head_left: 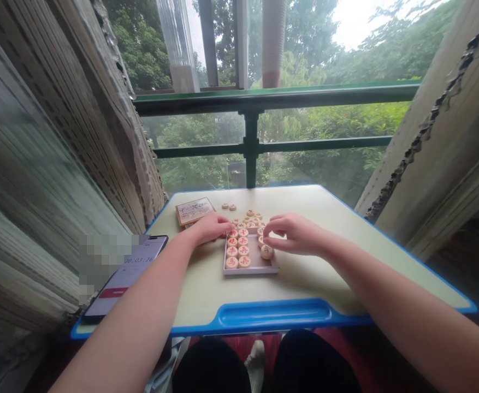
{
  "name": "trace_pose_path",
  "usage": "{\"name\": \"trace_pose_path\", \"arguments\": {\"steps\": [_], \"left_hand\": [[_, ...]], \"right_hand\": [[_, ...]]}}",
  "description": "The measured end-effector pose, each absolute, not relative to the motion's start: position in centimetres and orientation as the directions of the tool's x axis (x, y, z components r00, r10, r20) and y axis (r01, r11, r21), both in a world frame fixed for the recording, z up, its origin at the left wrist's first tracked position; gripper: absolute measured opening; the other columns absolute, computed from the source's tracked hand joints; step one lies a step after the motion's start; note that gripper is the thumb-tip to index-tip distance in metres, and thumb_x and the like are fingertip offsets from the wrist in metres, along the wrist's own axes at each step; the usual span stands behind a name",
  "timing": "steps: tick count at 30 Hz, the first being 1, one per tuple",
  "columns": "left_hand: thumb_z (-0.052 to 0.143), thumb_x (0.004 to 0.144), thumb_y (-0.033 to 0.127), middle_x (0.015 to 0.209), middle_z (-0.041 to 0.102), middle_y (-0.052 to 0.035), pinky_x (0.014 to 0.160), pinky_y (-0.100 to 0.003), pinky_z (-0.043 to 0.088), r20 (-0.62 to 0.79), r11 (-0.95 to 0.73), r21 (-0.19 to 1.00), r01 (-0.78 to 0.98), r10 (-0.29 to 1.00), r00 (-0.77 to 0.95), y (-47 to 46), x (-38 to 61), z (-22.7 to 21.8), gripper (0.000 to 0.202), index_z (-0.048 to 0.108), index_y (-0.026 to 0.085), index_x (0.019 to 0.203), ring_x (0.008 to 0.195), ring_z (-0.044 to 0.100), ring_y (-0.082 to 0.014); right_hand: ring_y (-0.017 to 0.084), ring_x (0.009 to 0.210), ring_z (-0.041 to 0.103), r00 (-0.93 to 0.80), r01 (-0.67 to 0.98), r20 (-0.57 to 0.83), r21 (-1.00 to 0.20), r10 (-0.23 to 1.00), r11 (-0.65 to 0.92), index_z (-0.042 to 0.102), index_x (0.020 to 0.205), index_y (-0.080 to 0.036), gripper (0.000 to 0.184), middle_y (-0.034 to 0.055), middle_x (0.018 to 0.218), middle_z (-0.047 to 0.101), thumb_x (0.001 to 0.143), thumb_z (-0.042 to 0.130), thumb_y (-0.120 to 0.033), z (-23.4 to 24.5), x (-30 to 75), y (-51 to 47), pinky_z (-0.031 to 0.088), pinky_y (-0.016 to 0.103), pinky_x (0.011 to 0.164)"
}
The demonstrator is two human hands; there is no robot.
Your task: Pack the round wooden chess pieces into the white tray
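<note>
A shallow white box [252, 271] lies on the small table, with two columns of red-marked xiangqi pieces [243, 251] along its left side. At its far left corner is my left hand [210, 227], fingers bent together over the wall beside the top piece. Over the right side curls my right hand [294, 233], its thumb and finger around a xiangqi piece [261, 232] in a partly hidden right column. The nearest piece of that column [266, 251] sits just below my thumb. Between the columns the box's bottom shows.
Loose xiangqi pieces [250, 213] lie beyond the box, with two more [232, 207] farther left. A printed box lid [195, 211] lies behind my left hand. A phone with a running timer [136, 267] rests at the table's left edge. A blue trough [274, 315] runs along the front.
</note>
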State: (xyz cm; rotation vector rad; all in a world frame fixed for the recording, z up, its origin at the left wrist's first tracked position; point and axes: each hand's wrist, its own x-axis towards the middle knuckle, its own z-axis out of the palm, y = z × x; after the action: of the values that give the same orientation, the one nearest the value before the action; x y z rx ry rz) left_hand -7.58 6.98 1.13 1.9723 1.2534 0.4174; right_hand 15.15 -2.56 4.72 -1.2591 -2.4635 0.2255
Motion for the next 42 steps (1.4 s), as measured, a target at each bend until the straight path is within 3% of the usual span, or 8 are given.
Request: {"name": "trace_pose_path", "arguments": {"steps": [4,12,16,19,24,29,37,42], "left_hand": [[0.056,0.067,0.043,0.053,0.055,0.0001,0.044,-0.022,0.029,-0.098,-0.248,0.734,0.632,0.882,0.46,7.2,-7.6,0.8,0.032,0.067,0.013,0.071,0.044,0.04,-0.0083],[0.054,0.068,0.043,0.056,0.058,-0.0009,0.052,-0.025,0.035,-0.007,-0.351,0.669,0.655,0.878,0.478,7.3,-7.7,0.6,0.032,0.067,0.014,0.064,0.053,0.047,-0.013],[0.05,0.073,0.042,0.086,0.068,-0.006,0.07,-0.029,0.042,0.129,-0.425,0.669,0.61,0.875,0.468,7.1,-7.3,1.1,0.037,0.07,0.015,0.087,0.082,0.057,-0.0211],[0.041,0.079,0.043,0.115,0.061,-0.0094,0.082,-0.031,0.043,0.204,-0.468,0.73,0.499,0.845,0.494,6.9,-6.8,1.1,0.043,0.067,0.015,0.1,0.103,0.054,-0.0235],[0.037,0.081,0.054,0.117,0.061,-0.0098,0.1,-0.034,0.032,0.096,-0.409,0.764,0.499,0.837,0.539,6.9,-6.7,0.7,0.052,0.07,0.016,0.094,0.113,0.05,-0.0245],[0.034,0.078,0.064,0.119,0.06,-0.009,0.102,-0.034,0.029,0.061,-0.368,0.758,0.539,0.862,0.503,7.4,-7.1,0.6,0.062,0.07,0.016,0.093,0.115,0.049,-0.0256],[0.033,0.08,0.062,0.121,0.059,-0.0077,0.103,-0.033,0.027,0.067,-0.375,0.777,0.505,0.848,0.526,7.4,-7.0,0.6,0.06,0.068,0.017,0.102,0.117,0.048,-0.0242],[0.035,0.081,0.061,0.125,0.056,-0.0074,0.105,-0.033,0.024,0.056,-0.387,0.771,0.506,0.832,0.552,7.5,-7.1,0.6,0.057,0.07,0.019,0.098,0.12,0.044,-0.0241]], "right_hand": [[0.012,0.063,0.051,-0.352,0.831,0.395,-0.286,0.849,0.478,0.068,0.09,-0.017,0.024,0.0049,0.078,0.06,0.083,0.048,-0.028,3.1,16.2,-0.4,0.039,0.025,0.061],[0.017,0.094,0.056,-0.332,0.796,0.338,-0.401,0.881,0.454,0.069,0.099,-0.021,0.036,0.007,0.103,0.062,0.082,0.039,-0.009,-0.2,16.8,2.9,0.041,0.032,0.091],[0.018,0.1,0.054,-0.356,0.796,0.322,-0.388,0.877,0.465,0.068,0.102,-0.022,0.038,0.0063,0.109,0.061,0.082,0.039,-0.007,-0.3,16.7,3.0,0.038,0.034,0.095],[0.019,0.101,0.053,-0.365,0.805,0.298,-0.376,0.882,0.46,0.068,0.1,-0.02,0.032,0.0073,0.107,0.062,0.085,0.04,-0.013,-0.1,16.7,2.9,0.037,0.037,0.095],[0.019,0.088,0.056,-0.325,0.839,0.288,-0.351,0.901,0.415,0.066,0.094,-0.016,0.021,0.01,0.1,0.061,0.084,0.049,-0.025,0.4,16.9,2.7,0.042,0.036,0.086],[0.015,0.081,0.057,-0.282,0.848,0.302,-0.365,0.911,0.384,0.066,0.091,-0.016,0.02,0.0084,0.094,0.06,0.083,0.048,-0.016,0.5,17.1,2.7,0.043,0.031,0.081],[0.022,0.115,0.045,-0.319,0.856,0.321,-0.307,0.892,0.417,0.055,0.121,-0.018,0.038,0.0099,0.126,0.053,0.091,0.035,-0.03,0.0,17.1,3.1,0.031,0.04,0.1],[0.02,0.118,0.044,-0.384,0.837,0.241,-0.318,0.892,0.446,0.056,0.119,-0.018,0.044,0.0068,0.126,0.055,0.093,0.026,-0.035,0.0,17.1,3.0,0.028,0.039,0.102]]}}
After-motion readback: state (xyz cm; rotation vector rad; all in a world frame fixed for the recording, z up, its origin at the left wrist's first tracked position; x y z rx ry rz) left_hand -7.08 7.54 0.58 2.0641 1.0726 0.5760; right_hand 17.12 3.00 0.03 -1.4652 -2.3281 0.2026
